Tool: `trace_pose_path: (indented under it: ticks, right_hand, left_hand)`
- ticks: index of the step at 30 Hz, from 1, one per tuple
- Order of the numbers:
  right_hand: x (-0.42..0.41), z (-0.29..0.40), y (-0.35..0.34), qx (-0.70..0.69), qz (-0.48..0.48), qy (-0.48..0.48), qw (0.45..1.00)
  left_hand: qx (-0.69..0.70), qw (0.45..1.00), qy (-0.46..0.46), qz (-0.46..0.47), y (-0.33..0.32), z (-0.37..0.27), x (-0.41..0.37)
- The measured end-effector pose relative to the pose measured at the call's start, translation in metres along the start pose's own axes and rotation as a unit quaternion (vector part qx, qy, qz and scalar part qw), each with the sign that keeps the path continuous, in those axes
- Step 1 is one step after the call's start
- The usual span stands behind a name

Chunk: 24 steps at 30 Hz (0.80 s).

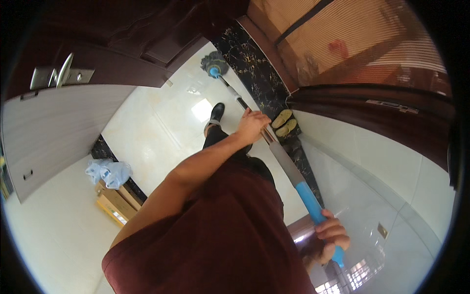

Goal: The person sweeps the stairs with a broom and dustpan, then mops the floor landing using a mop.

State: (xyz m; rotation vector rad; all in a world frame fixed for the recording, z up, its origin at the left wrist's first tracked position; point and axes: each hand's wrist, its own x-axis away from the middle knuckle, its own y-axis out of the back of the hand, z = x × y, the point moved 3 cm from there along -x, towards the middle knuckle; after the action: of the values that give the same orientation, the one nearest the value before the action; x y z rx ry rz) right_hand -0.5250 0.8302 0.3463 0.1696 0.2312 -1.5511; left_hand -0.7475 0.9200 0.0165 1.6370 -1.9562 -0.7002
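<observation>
A mop with a grey head and a long metal pole with a grey and blue grip runs diagonally across the view. My left hand is closed round the metal pole near its middle. Lower down, my right hand holds the blue grip close to its end. The mop head rests on the glossy pale tiled floor, beside the black marble threshold. My foot in a black shoe stands on the floor left of the pole.
A dark door with a metal handle is at upper left. Yellow-green slippers lie on the dark stone edge. Plastic bags and cardboard boxes stand by the left wall. A door frame rises at right.
</observation>
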Motion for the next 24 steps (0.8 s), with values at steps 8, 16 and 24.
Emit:
trace_pose_path:
  ticks: [8,16,24]
  right_hand:
    - [-0.049,-0.050,-0.078,0.056,-0.168,-0.075,0.981]
    - [-0.036,0.003,-0.071,0.105,-0.291,-0.044,0.950]
    - [-0.080,-0.122,-0.094,0.031,-0.308,-0.020,0.951]
  left_hand:
    - [-0.046,0.988,-0.096,0.108,0.042,0.087,-0.100]
    - [0.019,0.953,-0.198,0.229,0.015,0.005,-0.135]
    - [-0.070,0.942,-0.273,0.183,0.012,0.106,-0.242]
